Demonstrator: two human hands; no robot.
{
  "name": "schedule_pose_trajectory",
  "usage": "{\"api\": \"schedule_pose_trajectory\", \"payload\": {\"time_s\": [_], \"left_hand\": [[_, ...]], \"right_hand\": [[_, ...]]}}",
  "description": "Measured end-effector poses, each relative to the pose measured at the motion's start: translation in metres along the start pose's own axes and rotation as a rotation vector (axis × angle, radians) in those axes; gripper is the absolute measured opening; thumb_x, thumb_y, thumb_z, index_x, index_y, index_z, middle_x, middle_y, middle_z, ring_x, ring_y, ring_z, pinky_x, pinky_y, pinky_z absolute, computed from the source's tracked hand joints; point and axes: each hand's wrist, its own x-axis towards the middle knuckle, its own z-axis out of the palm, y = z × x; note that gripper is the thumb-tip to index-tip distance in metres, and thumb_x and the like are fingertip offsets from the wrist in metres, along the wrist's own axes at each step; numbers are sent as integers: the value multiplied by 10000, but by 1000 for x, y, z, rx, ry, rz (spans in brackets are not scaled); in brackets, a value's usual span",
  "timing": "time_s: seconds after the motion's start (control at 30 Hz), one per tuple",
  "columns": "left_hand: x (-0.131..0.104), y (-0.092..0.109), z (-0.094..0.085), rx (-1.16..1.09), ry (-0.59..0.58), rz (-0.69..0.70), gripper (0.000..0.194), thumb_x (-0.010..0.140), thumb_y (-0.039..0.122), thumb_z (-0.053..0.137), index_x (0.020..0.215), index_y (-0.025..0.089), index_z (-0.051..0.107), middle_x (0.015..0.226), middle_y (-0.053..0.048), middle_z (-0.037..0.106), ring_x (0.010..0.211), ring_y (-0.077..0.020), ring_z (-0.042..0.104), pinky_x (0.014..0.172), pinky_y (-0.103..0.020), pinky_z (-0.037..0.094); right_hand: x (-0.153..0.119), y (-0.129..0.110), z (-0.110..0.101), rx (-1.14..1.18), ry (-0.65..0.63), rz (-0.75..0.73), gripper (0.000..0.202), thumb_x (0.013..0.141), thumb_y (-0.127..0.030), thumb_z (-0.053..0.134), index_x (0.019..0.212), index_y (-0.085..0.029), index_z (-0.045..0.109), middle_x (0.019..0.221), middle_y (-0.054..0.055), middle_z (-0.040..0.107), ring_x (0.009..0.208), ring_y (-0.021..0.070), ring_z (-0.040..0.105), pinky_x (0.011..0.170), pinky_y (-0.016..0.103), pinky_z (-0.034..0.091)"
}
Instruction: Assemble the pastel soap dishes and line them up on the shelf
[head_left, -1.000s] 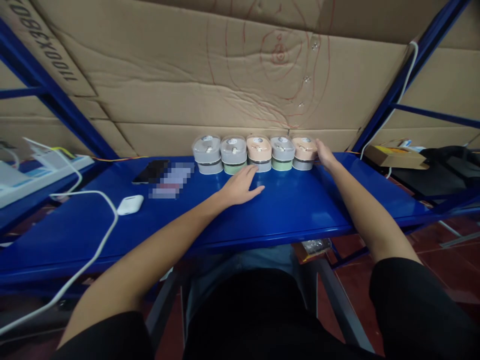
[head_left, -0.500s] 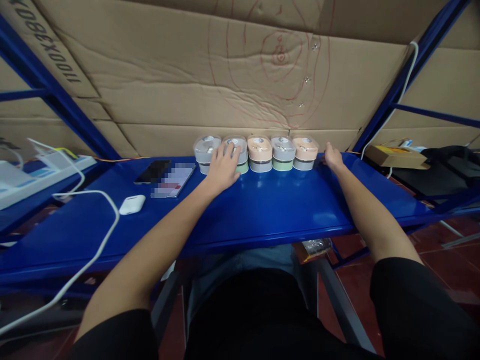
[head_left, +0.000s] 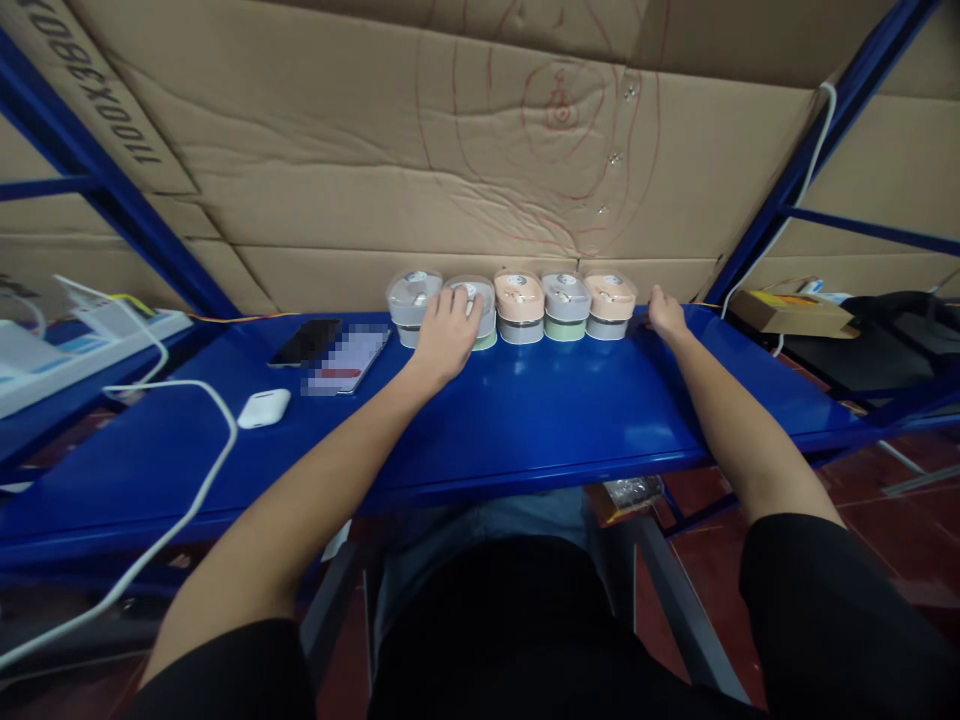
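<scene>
Small two-tier stacks of lidded plastic containers stand in a row against the cardboard. My left hand (head_left: 448, 335) is closed over the grey upper container (head_left: 486, 296) of the second stack from the left, fingers on its lid. Under it, a sliver of a green lower container (head_left: 487, 341) shows. To the left stands a grey stack (head_left: 409, 300). Rightward come a peach-topped stack (head_left: 520, 297), a grey-over-green stack (head_left: 566, 297) and another peach-topped stack (head_left: 611, 295). My right hand (head_left: 666, 314) rests open just right of the row, apart from it, holding nothing visible.
The blue shelf (head_left: 540, 430) carries a dark phone (head_left: 304, 343), a phone with a blurred screen (head_left: 349, 360) and a white earbud case (head_left: 265, 409). A white cable (head_left: 217, 480) crosses the left side. Blue posts (head_left: 787, 170) flank the cardboard wall (head_left: 337, 130).
Under my left hand, the grey upper container has shifted slightly towards me and covers more of the green one. My right hand has stayed where it was.
</scene>
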Motion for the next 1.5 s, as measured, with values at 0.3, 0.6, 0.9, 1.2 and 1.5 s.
{"api": "schedule_pose_trajectory", "payload": {"time_s": [0.3, 0.6, 0.9, 1.2, 1.5], "left_hand": [[-7, 3, -9, -34, 188, -38, 630, 1017, 171, 578, 1639, 85, 520, 1654, -333, 563, 1551, -529, 531, 1243, -731, 430], [-25, -10, -23, -225, 255, 245, 745, 1001, 213, 657, 1708, 147, 430, 1669, -264, 555, 1578, -477, 532, 1312, -681, 439], [-33, 21, 11, -374, 56, 552, 712, 993, 5, 486, 1686, 154, 428, 1726, -266, 500, 1655, -406, 487, 1327, -645, 497], [-33, 23, 8, -651, -156, 304, 920, 895, 452, 888, 1661, 187, 452, 1697, -249, 532, 1591, -452, 552, 1313, -630, 498], [-34, 23, 16, -849, -259, 101, 1306, 751, 644, 974, 1770, 216, 279, 1585, -255, 640, 1497, -472, 636, 1245, -661, 517]], "right_hand": [[-2, -9, -10, 13, 190, 112, 556, 1121, -629, 475, 873, -191, 712, 969, 202, 789, 1222, 425, 771, 1129, 551, 558], [-39, -61, -15, 146, 395, -437, 468, 1091, -607, 445, 1155, -219, 699, 1264, 202, 745, 1242, 340, 709, 1114, 561, 571], [-137, -118, 19, 193, -708, -951, 944, 853, -892, 758, 1542, -255, 661, 1526, 181, 727, 1358, 404, 723, 1148, 608, 597], [-161, -118, 28, -32, -729, -937, 1073, 760, -852, 881, 1592, -225, 626, 1556, 207, 689, 1408, 453, 680, 1187, 642, 567], [-177, -121, 29, -3, -708, -953, 1128, 821, -953, 756, 1642, -204, 565, 1568, 236, 660, 1431, 457, 655, 1195, 638, 561]]}}
